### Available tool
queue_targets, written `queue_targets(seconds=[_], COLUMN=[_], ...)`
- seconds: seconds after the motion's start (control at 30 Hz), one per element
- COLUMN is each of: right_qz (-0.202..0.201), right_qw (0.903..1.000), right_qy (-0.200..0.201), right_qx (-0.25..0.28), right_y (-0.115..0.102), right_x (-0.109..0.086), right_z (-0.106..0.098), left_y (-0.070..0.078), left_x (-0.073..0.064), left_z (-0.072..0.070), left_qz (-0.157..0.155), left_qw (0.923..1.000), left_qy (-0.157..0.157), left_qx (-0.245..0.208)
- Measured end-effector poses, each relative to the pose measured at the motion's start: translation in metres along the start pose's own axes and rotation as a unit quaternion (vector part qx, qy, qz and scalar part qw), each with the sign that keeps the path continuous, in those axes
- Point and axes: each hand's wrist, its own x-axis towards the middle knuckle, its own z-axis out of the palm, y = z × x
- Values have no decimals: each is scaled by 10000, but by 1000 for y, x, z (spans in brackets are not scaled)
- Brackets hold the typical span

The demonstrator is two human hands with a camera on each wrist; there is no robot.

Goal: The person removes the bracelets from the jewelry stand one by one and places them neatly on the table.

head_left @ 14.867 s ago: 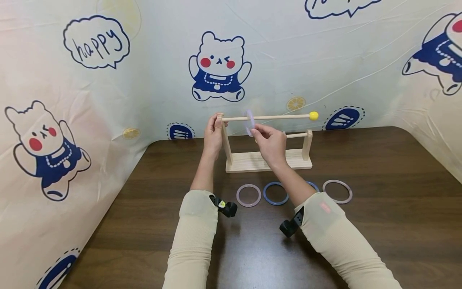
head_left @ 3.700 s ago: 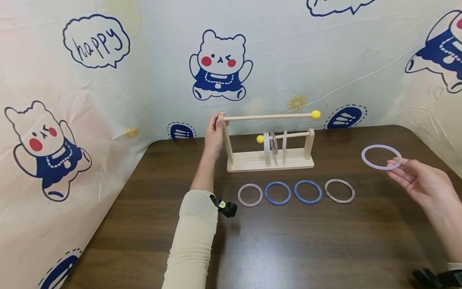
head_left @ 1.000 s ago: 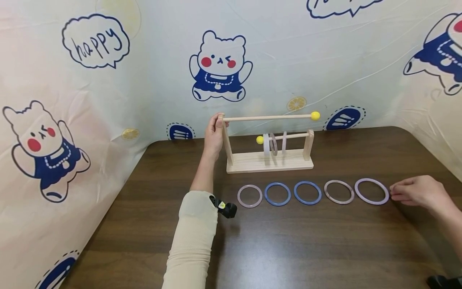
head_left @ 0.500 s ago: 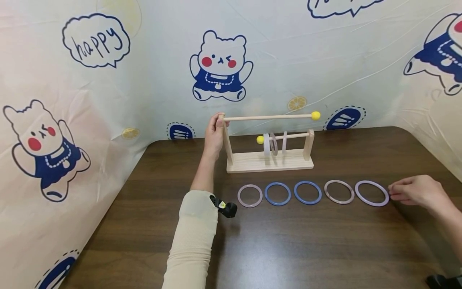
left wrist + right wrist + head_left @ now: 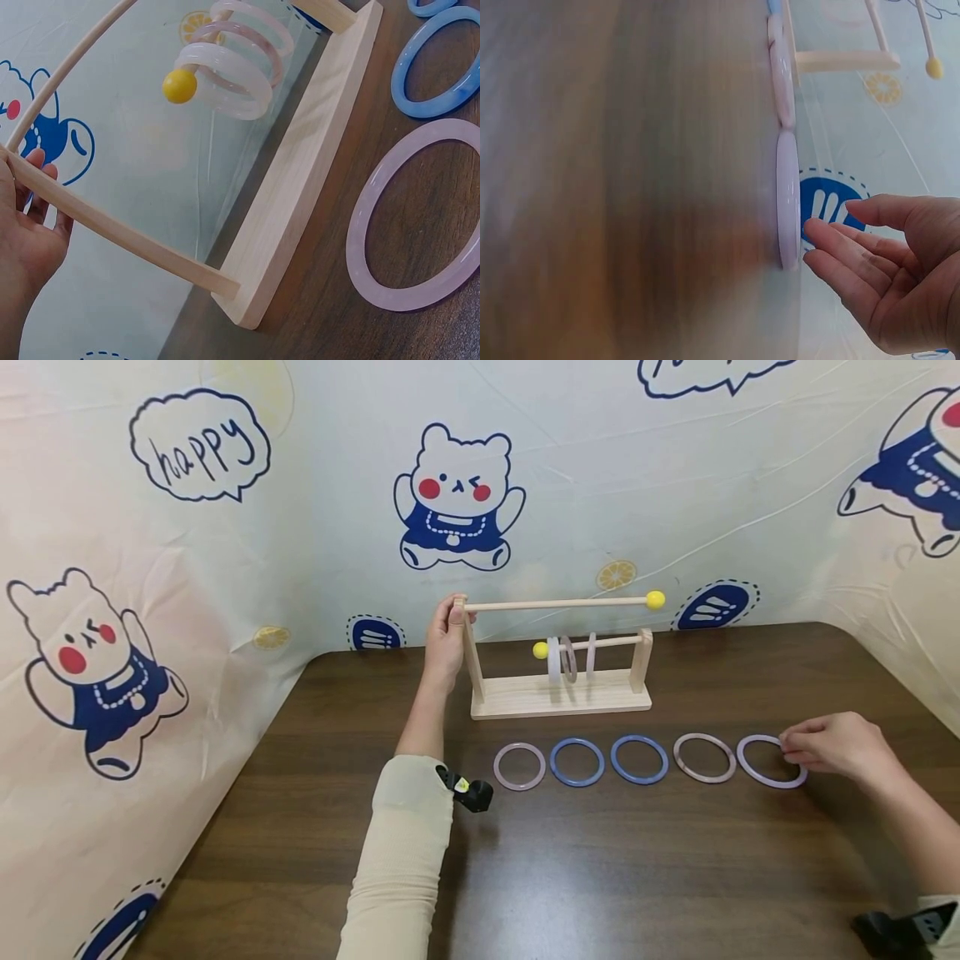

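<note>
My left hand (image 5: 444, 643) grips the top of the left post of a wooden bangle stand (image 5: 517, 698), thumb in front. The stand's upper rod (image 5: 558, 604), tipped with a yellow ball, carries nothing. On its lower rod hang a white bangle (image 5: 553, 662), a brownish one (image 5: 569, 662) and a pale one (image 5: 591, 653). At the right, my right hand (image 5: 843, 747) is over the right side of a lavender bangle (image 5: 778, 785) lying on the table. In the right wrist view its fingers are parted from the thumb, with nothing between them, close beside that lavender bangle (image 5: 787, 199).
Left of the lavender bangle, a row along the front of the stand holds a pale pink bangle (image 5: 520, 789), two blue bangles (image 5: 577, 785) and a mottled one (image 5: 708, 781). A printed cloth (image 5: 300, 568) rises behind the brown table (image 5: 525, 877).
The right hand took the lavender bangle off the upper rod, carried it right, laid it at the row's end and let go. It has since shifted left over it. The left hand stays put.
</note>
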Motion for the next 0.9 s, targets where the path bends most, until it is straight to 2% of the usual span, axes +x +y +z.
queue_targets(seconds=[0.47, 0.63, 0.9], right_qz=[-233, -309, -478], right_qw=[9993, 9992, 9986], right_qy=[36, -7, 89], right_qx=[-299, -262, -196], right_y=[-15, -20, -28], right_x=[8, 8, 9], right_z=[17, 21, 26], left_y=[-1, 0, -1], left_x=[-1, -1, 0], left_z=[1, 1, 1], left_qz=[22, -17, 110], left_qw=[10000, 10000, 9999], left_qy=[39, 41, 68], left_qx=[-60, -71, -58])
